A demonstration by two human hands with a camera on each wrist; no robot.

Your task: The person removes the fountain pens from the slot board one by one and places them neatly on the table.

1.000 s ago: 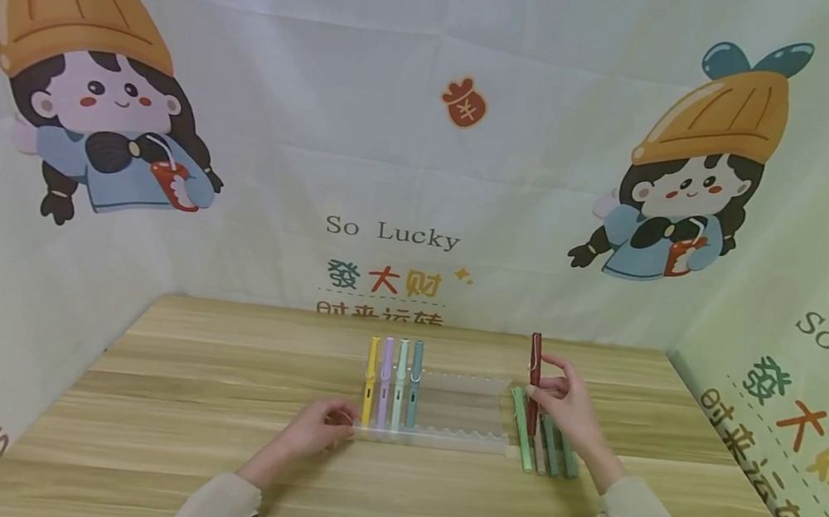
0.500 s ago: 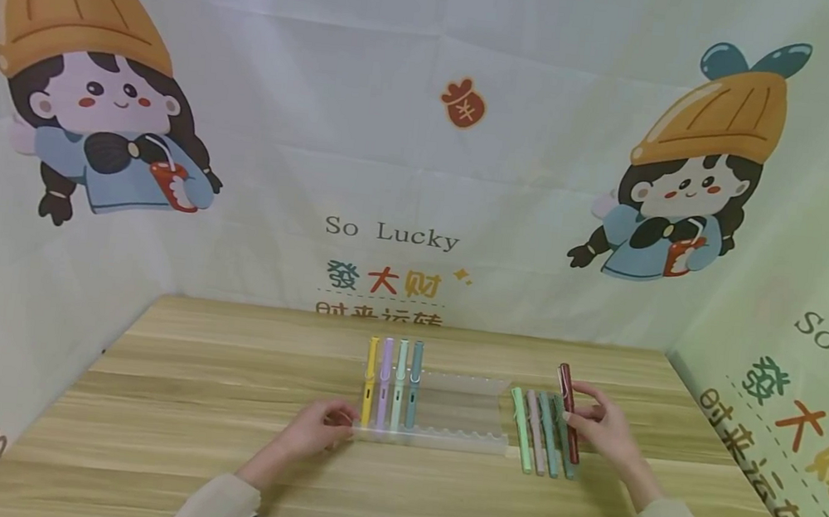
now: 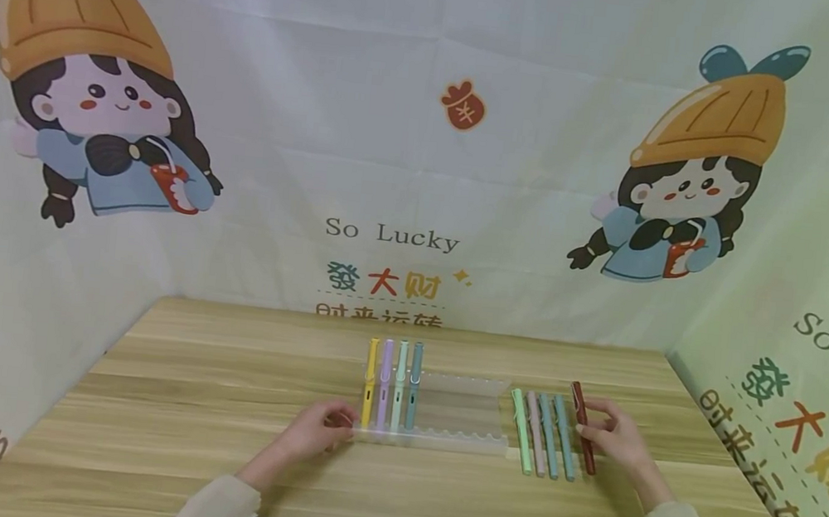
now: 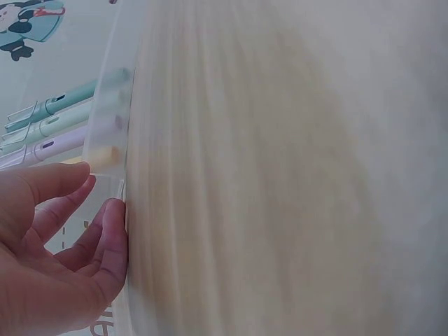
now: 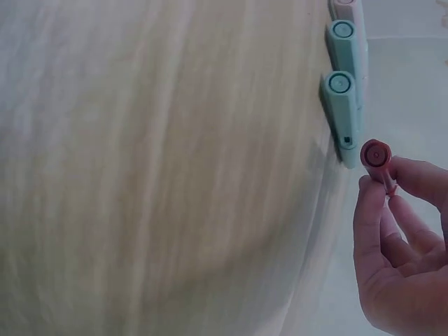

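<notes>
Rack (image 3: pixel 457 441): one, clear, lying on the desk (image 3: pixel 435 506).
In rack: four, occupying its left end; left to right, yellow pen (image 3: pixel 369 394), lilac pen (image 3: pixel 384 395), mint pen (image 3: pixel 398 397), teal pen (image 3: pixel 413 398).
Loose row: four, lying side by side to the right of the rack; nearest it green pen (image 3: pixel 522 432), then pink pen (image 3: pixel 537 434), first blue pen (image 3: pixel 548 434), second blue pen (image 3: pixel 565 437).
Red pen (image 3: pixel 587 450): one, slanting beside the second blue pen, furthest right of the rack and well apart from it; whether it is touching the desk, cannot tell.
Right hand (image 3: pixel 618 436): pinching the red pen between thumb and fingertips, to the right of the rack.
Left hand (image 3: pixel 323 429): bending its fingers at the rack's left end, seemingly steadying it; whether it is gripping or only touching, cannot tell.
Change: the right hand is carrying the red pen rightward and lower, away from the rack; the red pen is no longer covering the loose row.
Unchanged: the left hand and the rack are keeping their places.
Meaning: by judgement, the red pen is joining the loose row as its fifth, the rack's count staying at four.
</notes>
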